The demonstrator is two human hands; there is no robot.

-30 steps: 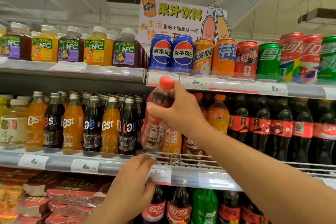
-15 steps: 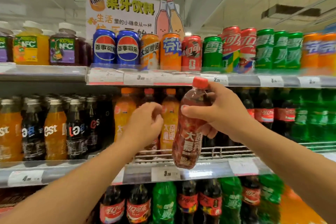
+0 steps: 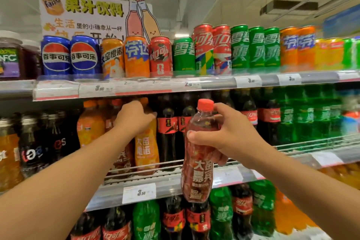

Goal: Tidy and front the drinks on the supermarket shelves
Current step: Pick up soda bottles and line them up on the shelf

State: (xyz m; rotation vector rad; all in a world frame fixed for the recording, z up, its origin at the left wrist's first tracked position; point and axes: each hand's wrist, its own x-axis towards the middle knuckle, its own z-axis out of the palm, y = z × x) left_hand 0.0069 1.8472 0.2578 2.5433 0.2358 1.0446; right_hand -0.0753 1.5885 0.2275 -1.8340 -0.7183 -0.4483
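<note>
Right hand [image 3: 231, 138] grips red bottle [image 3: 197, 154] off-shelf near the middle rail, left hand [image 3: 134, 118] wraps orange bottle [image 3: 146, 142] shoulder further left; best slide orange aside, then seat red upright, label forward.

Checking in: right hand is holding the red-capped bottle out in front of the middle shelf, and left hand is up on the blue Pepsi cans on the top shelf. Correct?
Not quite. The left hand is not on the Pepsi cans; in the head view it is a shelf lower, on the top of an orange bottle on the middle shelf. The rest stands: the right hand holds the red-capped bottle in front of that shelf.
</note>
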